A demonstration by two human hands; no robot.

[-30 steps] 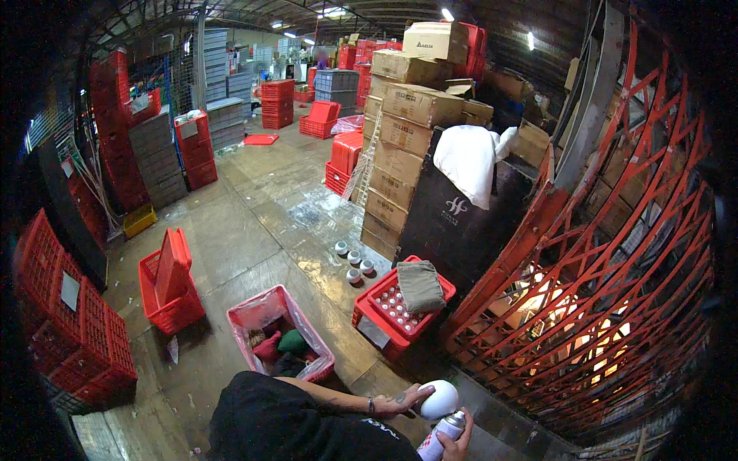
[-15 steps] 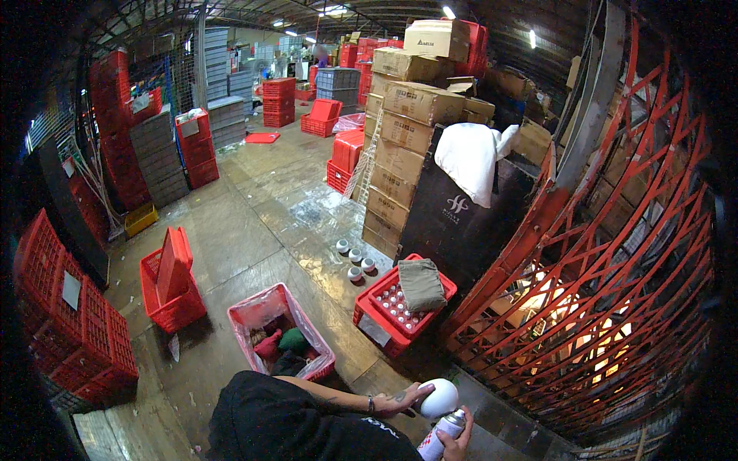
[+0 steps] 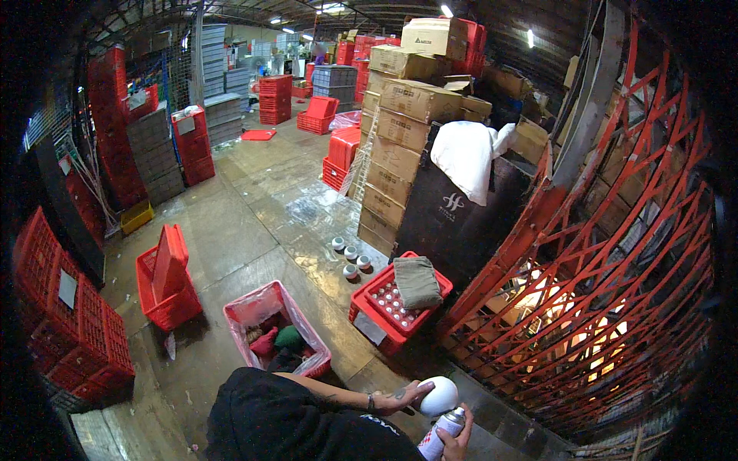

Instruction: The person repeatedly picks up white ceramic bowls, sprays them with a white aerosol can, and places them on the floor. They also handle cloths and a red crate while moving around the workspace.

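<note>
My left hand (image 3: 411, 396), with a dark band at its wrist, is closed on the side of a smooth white ball-like piece (image 3: 440, 396). Its underside is hidden, so a ball and a rounded cup look alike from here. Just below it, my right hand (image 3: 459, 439) is wrapped round a white spray can (image 3: 440, 435) with red marks. The can tilts, its top close to the lower edge of the white piece. On the floor ahead stand several small white round cups (image 3: 350, 252) with dark lower parts.
A red crate (image 3: 367, 335) holds white-topped items and a grey cloth (image 3: 417, 283). Nearer stands a lined red bin (image 3: 235, 329) with coloured bundles. Stacked cartons (image 3: 393, 165) and a black panel (image 3: 430, 201) rise beyond; a red folding gate (image 3: 573, 307) borders the right. Red crates (image 3: 73, 307) stand left.
The view has shifted slightly, so the surroundings sit a little further left. Both hands keep their holds on the white piece and the spray can, almost unmoved.
</note>
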